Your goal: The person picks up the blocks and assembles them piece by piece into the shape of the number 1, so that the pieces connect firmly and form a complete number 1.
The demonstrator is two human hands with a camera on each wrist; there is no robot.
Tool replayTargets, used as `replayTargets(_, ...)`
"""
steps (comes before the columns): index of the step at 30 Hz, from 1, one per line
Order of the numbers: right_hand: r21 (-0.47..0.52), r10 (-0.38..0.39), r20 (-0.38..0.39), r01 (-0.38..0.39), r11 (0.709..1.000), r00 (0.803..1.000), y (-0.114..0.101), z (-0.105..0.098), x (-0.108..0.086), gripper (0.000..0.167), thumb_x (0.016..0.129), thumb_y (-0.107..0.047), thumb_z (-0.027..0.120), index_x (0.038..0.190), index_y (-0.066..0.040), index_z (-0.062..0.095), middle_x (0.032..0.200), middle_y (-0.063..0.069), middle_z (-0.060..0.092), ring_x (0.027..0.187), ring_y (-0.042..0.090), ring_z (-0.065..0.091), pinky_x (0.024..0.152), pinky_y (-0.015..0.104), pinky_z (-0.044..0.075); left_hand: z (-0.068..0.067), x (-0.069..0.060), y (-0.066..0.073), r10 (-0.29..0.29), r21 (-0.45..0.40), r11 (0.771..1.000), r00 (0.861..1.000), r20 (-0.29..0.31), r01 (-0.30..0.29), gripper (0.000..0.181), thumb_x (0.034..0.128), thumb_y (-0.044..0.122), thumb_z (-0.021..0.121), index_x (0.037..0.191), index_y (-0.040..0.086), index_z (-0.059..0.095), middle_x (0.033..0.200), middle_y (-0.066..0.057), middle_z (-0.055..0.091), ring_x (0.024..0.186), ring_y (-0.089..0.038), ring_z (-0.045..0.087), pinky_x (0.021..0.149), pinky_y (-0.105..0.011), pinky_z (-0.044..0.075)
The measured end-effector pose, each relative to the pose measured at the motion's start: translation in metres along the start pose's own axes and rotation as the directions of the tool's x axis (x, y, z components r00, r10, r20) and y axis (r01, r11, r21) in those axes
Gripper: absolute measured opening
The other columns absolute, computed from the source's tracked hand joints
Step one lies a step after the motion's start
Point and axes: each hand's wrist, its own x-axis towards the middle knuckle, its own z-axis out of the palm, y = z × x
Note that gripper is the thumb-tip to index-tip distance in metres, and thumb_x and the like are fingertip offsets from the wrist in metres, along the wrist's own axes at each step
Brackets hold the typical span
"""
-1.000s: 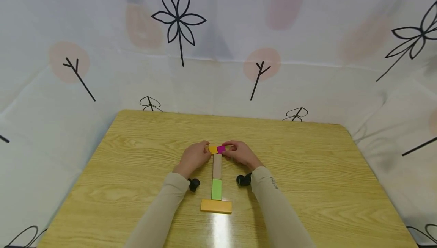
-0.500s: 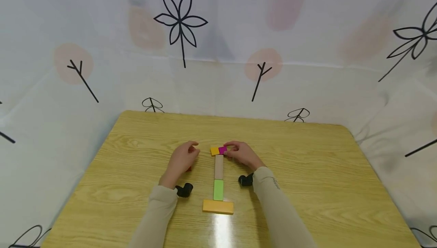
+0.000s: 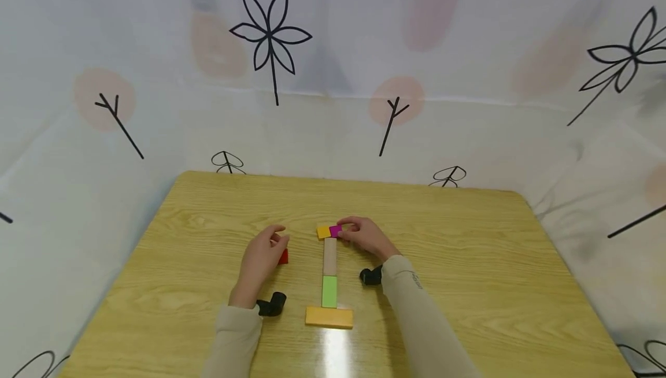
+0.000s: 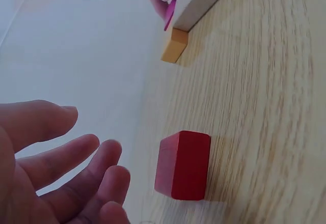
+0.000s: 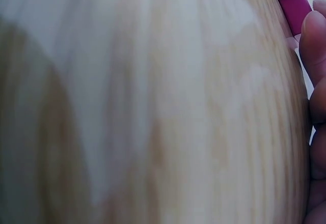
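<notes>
My right hand (image 3: pixel 368 238) pinches the magenta block (image 3: pixel 335 231) between thumb and fingers. A yellow block (image 3: pixel 323 232) lies against its left side. Below this pair runs a beige block (image 3: pixel 330 256), then a green block (image 3: pixel 329 292), and a long orange-yellow block (image 3: pixel 329 318) lies crosswise at the near end. Left of the row, my left hand (image 3: pixel 260 259) holds nothing, its fingers loosely bent. Beside it stands a red block (image 4: pixel 189 165), apart from the fingers in the left wrist view and partly hidden by the hand in the head view.
The blocks are on a wood-grain table (image 3: pixel 442 308). A pale cloth (image 3: pixel 333 135) printed with plants hangs behind it and at both sides. Each wrist carries a black camera, the left one (image 3: pixel 272 304) low over the table.
My left hand has let go of the yellow block and moved left and nearer to me, beside the red block, which has come into view. The right hand has stayed at the magenta block.
</notes>
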Motion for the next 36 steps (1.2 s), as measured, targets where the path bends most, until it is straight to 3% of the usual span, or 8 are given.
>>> replayTargets(5,0.017,0.019,0.006,-0.019,1.0,1.0,0.002,0.001,-0.002,0.036,0.084,-0.035,0.06,0.116,-0.018,0.056,0.068,0.004,0.062,0.04,0.012,0.033,0.04,0.024,0.028,0.0,-0.01,-0.003,-0.051,-0.023,0.998,0.999,-0.013,0.051,0.034,0.0885,0.033,0.053,0.118,0.017,0.056,0.087,0.001,0.059,0.075,-0.015,0.055,0.064,-0.032,0.043)
replayTargets(11,0.003,-0.001,0.004,0.001,1.0,1.0,0.002,0.001,-0.002,0.036,0.083,-0.036,0.062,0.115,-0.02,0.057,0.068,0.004,0.062,0.044,0.013,0.039,0.044,0.025,0.033,0.004,-0.023,-0.01,-0.085,-0.051,0.995,0.996,-0.02,0.084,0.034,0.0887,0.034,0.053,0.117,0.016,0.056,0.083,0.001,0.058,0.068,-0.013,0.052,0.062,-0.031,0.041)
replayTargets(17,0.008,-0.033,0.01,0.033,0.999,0.999,0.0,-0.001,-0.002,0.038,0.082,-0.035,0.062,0.116,-0.018,0.057,0.069,0.005,0.062,0.049,0.016,0.042,0.049,0.027,0.036,0.006,-0.032,-0.018,-0.103,-0.072,0.992,0.994,-0.04,0.1,0.036,0.0884,0.035,0.053,0.119,0.016,0.054,0.084,0.001,0.059,0.067,-0.013,0.052,0.063,-0.032,0.041)
replayTargets(27,-0.007,-0.014,0.005,0.014,1.0,1.0,0.0,-0.002,-0.002,0.035,0.083,-0.033,0.062,0.115,-0.021,0.057,0.069,0.004,0.062,0.05,0.015,0.043,0.049,0.026,0.037,0.011,-0.038,-0.027,-0.091,-0.097,0.992,0.991,-0.097,0.082,0.038,0.0878,0.031,0.056,0.12,0.012,0.052,0.079,0.0,0.057,0.061,-0.013,0.048,0.058,-0.029,0.038)
replayTargets(36,-0.012,-0.004,0.006,0.004,1.0,1.0,-0.001,0.0,-0.002,0.035,0.083,-0.034,0.062,0.115,-0.021,0.057,0.068,0.004,0.062,0.05,0.016,0.045,0.05,0.028,0.039,0.01,-0.042,-0.023,-0.103,-0.059,0.993,0.994,-0.039,0.1,0.042,0.0871,0.03,0.057,0.124,0.011,0.048,0.078,0.001,0.056,0.06,-0.012,0.048,0.058,-0.029,0.038)
